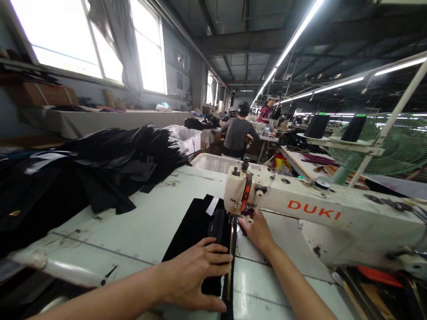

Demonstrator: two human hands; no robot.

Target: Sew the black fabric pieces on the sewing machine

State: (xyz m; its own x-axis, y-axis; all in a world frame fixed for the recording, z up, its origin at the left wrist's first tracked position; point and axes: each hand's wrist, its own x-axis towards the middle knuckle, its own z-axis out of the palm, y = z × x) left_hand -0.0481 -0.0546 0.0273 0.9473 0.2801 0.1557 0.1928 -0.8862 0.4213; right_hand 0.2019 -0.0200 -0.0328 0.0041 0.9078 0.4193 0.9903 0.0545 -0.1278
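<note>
The left hand (193,275) is pressing flat, fingers spread, on the black rectangular fabric piece (196,226), whose long axis is running away toward the white DUKI sewing machine (313,213), where the nearer right hand (256,231) is resting, grip hidden.

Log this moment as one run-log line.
left hand flat on black fabric | right hand at needle area | sewing machine | fabric under presser foot

Black fabric piece (196,226) flat on table, under sewing-machine needle.
</note>
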